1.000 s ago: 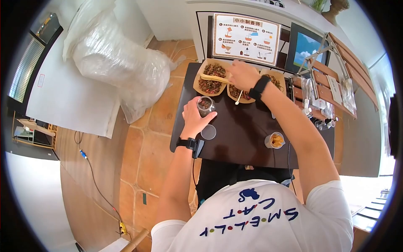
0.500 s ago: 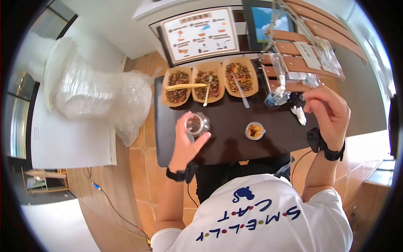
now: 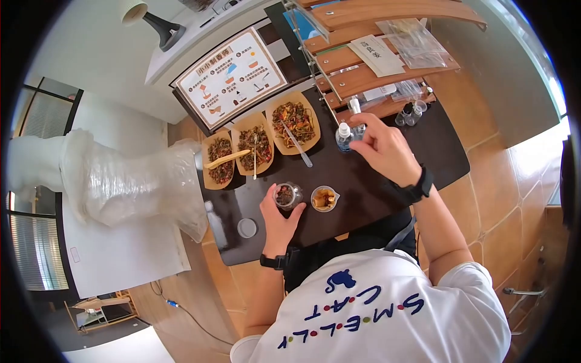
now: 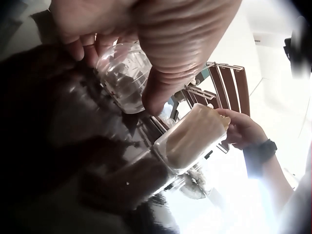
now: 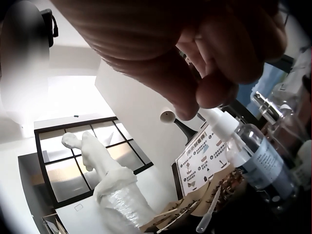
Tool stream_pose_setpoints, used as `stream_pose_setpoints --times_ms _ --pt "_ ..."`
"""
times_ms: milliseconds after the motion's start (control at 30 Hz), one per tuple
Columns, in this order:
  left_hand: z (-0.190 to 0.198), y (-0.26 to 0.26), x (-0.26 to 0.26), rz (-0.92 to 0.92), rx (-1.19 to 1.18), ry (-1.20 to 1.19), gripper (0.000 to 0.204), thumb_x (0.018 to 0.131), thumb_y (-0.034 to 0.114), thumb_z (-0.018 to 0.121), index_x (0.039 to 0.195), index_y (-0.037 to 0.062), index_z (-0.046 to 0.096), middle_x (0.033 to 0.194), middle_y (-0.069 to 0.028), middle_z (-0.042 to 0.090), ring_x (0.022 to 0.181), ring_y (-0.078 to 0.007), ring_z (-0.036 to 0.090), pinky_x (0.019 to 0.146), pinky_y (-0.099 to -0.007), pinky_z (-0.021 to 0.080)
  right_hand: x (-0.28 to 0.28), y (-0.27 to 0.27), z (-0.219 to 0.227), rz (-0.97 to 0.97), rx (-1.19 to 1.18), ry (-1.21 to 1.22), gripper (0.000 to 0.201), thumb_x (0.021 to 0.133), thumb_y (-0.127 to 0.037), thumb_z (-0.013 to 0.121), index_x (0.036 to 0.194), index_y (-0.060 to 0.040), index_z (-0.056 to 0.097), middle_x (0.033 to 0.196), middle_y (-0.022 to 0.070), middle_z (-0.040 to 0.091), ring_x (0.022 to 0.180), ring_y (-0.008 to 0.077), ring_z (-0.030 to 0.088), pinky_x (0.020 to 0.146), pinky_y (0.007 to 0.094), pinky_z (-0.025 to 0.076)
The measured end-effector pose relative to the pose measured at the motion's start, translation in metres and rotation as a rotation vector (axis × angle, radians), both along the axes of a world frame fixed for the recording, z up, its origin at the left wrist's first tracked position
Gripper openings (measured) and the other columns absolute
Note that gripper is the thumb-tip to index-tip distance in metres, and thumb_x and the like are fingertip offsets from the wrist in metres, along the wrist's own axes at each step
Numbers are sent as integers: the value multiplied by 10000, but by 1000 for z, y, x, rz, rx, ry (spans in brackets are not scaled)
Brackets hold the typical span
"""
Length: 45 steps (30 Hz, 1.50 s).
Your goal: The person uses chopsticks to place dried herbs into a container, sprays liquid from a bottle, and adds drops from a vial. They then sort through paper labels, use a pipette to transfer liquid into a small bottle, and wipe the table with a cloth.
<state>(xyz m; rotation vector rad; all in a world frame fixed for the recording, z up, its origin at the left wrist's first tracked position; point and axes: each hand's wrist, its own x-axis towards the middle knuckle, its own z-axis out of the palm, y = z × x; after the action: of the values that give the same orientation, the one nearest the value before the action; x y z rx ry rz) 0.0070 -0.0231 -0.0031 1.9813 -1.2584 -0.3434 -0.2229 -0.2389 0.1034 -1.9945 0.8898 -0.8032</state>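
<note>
I had the L hand (image 3: pixel 279 224) curled round a clear open jar (image 3: pixel 288 196), fingers one side, thumb the other, spread only approx. as wide as the jar; it sat over the near part of the dark surface (image 3: pixel 369 190), w/ dried bits inside; a cup (image 3: pixel 325 209) of yellow-brown pieces stood just to its R, and a round flat disc (image 3: pixel 247 228) lay to its L; my R hand (image 3: pixel 388 151) was over at the spray bottle (image 3: pixel 344 140), fingers bent in w/ thumb and index tips close together by its white top; couldn't tell from head or R wrist cam whether they touched or pinched it; beyond the jar, three paper trays (image 3: pixel 314 138) of dried mix ran side by side; a wooden scoop (image 3: pixel 227 159) lay across the L and middle ones, a thin white stick (image 3: pixel 255 160) stuck out of the middle one, and a pipette (image 3: pixel 297 145) leaned out of the R one; printed sign (image 3: pixel 230 78) stood behind them, slatted wooden rack (image 3: pixel 339 57) to the R of it, small glass bottles (image 3: pixel 411 114) near the rack.
</note>
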Motion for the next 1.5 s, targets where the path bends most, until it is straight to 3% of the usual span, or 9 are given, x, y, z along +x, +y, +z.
stream_pose_setpoints --times_ms 100,467,800,867,1033,1200,1333,1400,1500 --pt "6 3 -2 18 26 -12 923 766 224 889 1495 23 359 1419 -186 492 1277 -345 459 1086 -447 379 13 -4 -10 -26 -138 40 410 839 -165 759 1208 -81 600 737 128 681 731 356 678 660 458 512" --pt "80 33 -15 263 -172 162 758 895 131 767 1521 64 346 1463 -133 464 1278 -231 464 1069 -385 394 29 1 -2 -57 -299 104 228 868 -163 730 1041 -68 616 766 144 702 715 372 682 622 466 523" --pt "127 -29 -33 -162 -329 -73 776 778 115 869 1418 47 434 1397 -146 521 1248 -267 551 1025 -394 446 34 65 71 388 150 -329 194 865 -69 756 1031 -42 658 732 102 640 526 199 554 511 281 460" --pt "112 -27 -33 -264 -371 285 676 771 92 873 1324 58 487 1336 -146 567 1139 -284 618 956 -376 499 35 63 72 464 126 -332 190 864 -52 747 1035 -36 664 782 124 670 578 240 610 544 300 492" --pt "120 -7 -37 -228 -243 117 512 773 83 871 1186 43 572 1072 -137 674 978 -245 678 866 -343 526 30 48 53 660 91 -316 171 861 -43 736 1022 -33 681 866 148 702 700 335 666 618 348 532" --pt "127 14 -31 -320 -35 338 556 792 106 870 1231 34 537 1143 -103 657 1042 -169 627 889 -337 500 33 40 53 857 -35 -303 177 853 -62 731 1026 -71 695 851 122 692 759 372 664 665 406 548" --pt "119 18 -29 -304 -125 376 537 763 112 884 1197 33 577 1107 -156 664 972 -265 676 853 -355 533 31 44 60 801 -133 -307 239 890 -158 729 1094 -63 647 810 114 676 754 366 665 624 398 531" --pt "122 14 -29 -313 -157 260 550 751 106 886 1198 30 576 1121 -161 655 974 -286 672 853 -363 534 24 45 73 690 -119 146 312 927 -261 701 1121 -45 587 836 114 680 763 347 673 585 386 510" --pt "124 11 -30 -298 -177 100 558 737 95 891 1194 32 577 1150 -160 632 1005 -284 648 871 -356 518 29 52 61 657 -262 91 336 906 -319 716 1046 -53 566 823 99 644 743 320 667 572 388 495"
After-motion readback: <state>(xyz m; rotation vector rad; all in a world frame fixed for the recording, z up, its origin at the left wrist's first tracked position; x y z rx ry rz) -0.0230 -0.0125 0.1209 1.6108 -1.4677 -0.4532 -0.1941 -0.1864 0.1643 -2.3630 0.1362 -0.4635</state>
